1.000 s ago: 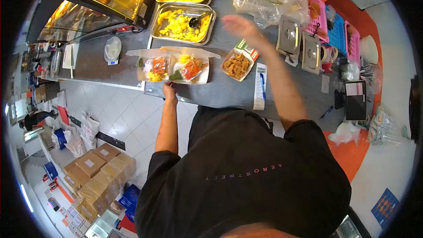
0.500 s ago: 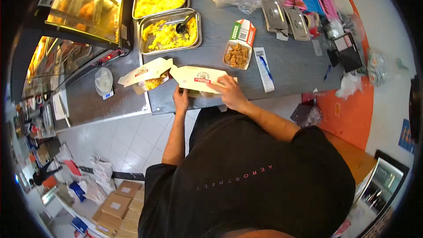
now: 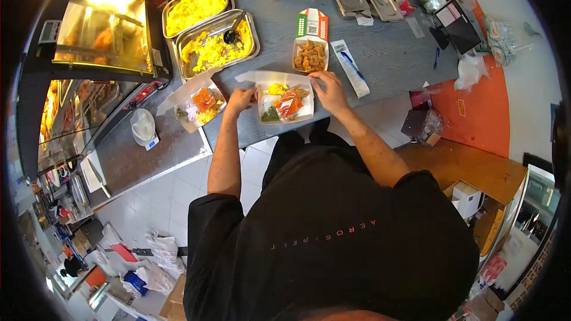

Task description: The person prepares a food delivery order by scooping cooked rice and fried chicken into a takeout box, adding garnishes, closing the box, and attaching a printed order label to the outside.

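Note:
An open food box (image 3: 285, 120) lies at the table's front edge, holding yellow food, greens and an orange packet. My left hand (image 3: 240, 101) pinches its left side, fingers together. At its upper right corner is my right hand (image 3: 328, 91), thumb and fingers apart around the corner. Another open box (image 3: 193, 107) with an orange packet and yellow food sits just left of my left hand. Beyond the right hand stands a box of fried pieces (image 3: 310, 55) with its lid up.
Two metal trays of yellow food (image 3: 215, 47) stand at the back left, beside a lit display case (image 3: 104, 30). A paper strip with a blue pen (image 3: 351, 66) lies right of the fried pieces. Metal lids (image 3: 380, 1) and a card holder (image 3: 458, 24) are farther right.
Both box lids have gone from folded over to open, showing the food inside. My right hand has moved from the lid to the box's right corner. The camera view has shifted.

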`<state>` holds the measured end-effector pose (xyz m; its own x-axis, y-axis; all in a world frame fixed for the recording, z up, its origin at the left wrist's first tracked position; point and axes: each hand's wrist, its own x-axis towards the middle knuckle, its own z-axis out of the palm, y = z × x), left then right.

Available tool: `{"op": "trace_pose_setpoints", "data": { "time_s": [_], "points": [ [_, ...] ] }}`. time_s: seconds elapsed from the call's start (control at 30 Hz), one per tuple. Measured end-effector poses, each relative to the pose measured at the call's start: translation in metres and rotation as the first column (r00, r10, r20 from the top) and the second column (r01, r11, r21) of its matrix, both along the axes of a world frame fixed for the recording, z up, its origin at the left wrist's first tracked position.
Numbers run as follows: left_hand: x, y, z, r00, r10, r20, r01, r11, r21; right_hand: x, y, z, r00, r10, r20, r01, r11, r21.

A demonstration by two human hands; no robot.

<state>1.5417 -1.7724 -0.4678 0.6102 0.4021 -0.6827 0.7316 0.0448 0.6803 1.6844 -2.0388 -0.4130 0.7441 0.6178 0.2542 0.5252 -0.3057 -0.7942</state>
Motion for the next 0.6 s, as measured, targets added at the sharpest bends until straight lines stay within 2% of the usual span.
{"op": "trace_pose_setpoints", "data": {
  "time_s": [0.03,0.1,0.17,0.23,0.27,0.3,0.37,0.4,0.43,0.47,0.5,0.53,0.57,0.6],
  "points": [
    [-0.003,-0.003,0.002,1.0,-0.007,-0.004,0.007,1.0,0.004,0.0,-0.002,-0.004,1.0,-0.007,-0.004,0.007,1.0,0.004],
    [-0.009,0.0,-0.004,1.0,0.003,0.008,-0.002,0.984,-0.179,-0.001,-0.005,-0.005,0.999,0.033,-0.001,-0.033,0.999,-0.014],
    [-0.016,-0.001,-0.024,0.996,-0.084,-0.006,0.082,0.984,-0.158,-0.002,-0.009,-0.006,0.998,0.056,-0.012,-0.056,0.998,-0.034],
    [-0.032,-0.016,-0.035,0.99,0.009,0.143,-0.004,0.999,-0.037,-0.005,-0.014,-0.006,0.99,0.135,-0.037,-0.137,0.988,-0.073],
    [-0.037,-0.019,-0.041,0.986,0.028,0.164,-0.027,1.0,-0.007,-0.006,-0.017,0.002,0.979,0.201,-0.02,-0.202,0.972,-0.118],
    [-0.041,-0.029,-0.045,0.964,0.123,0.235,-0.121,0.992,-0.022,-0.007,-0.02,0.002,0.981,0.193,-0.018,-0.194,0.974,-0.115],
    [-0.052,-0.04,-0.047,0.946,0.118,0.3,-0.148,0.986,0.078,-0.01,-0.025,-0.007,0.966,0.233,0.115,-0.22,0.969,-0.115],
    [-0.061,-0.042,-0.052,0.95,0.196,0.243,-0.212,0.976,0.042,-0.012,-0.029,-0.012,0.948,0.3,0.11,-0.282,0.947,-0.155],
    [-0.071,-0.05,-0.058,0.95,0.196,0.243,-0.212,0.976,0.042,-0.015,-0.035,-0.016,0.948,0.3,0.11,-0.282,0.947,-0.154],
    [-0.079,-0.058,-0.062,0.765,0.559,0.32,-0.567,0.82,-0.076,-0.018,-0.041,-0.017,0.892,0.392,0.225,-0.326,0.903,-0.279],
    [-0.08,-0.066,-0.055,0.451,0.824,0.342,-0.816,0.536,-0.215,-0.022,-0.045,-0.022,0.814,0.483,0.322,-0.344,0.848,-0.403],
    [-0.079,-0.072,-0.049,0.454,0.822,0.344,-0.814,0.54,-0.215,-0.028,-0.047,-0.032,0.812,0.498,0.303,-0.327,0.82,-0.47],
    [-0.072,-0.085,-0.024,0.669,0.564,0.484,-0.735,0.596,0.322,-0.028,-0.049,-0.033,0.813,0.497,0.304,-0.326,0.82,-0.471],
    [-0.063,-0.099,-0.006,0.868,0.267,0.419,-0.496,0.4,0.771,-0.029,-0.05,-0.034,0.817,0.488,0.307,-0.309,0.82,-0.481]
  ]
}}
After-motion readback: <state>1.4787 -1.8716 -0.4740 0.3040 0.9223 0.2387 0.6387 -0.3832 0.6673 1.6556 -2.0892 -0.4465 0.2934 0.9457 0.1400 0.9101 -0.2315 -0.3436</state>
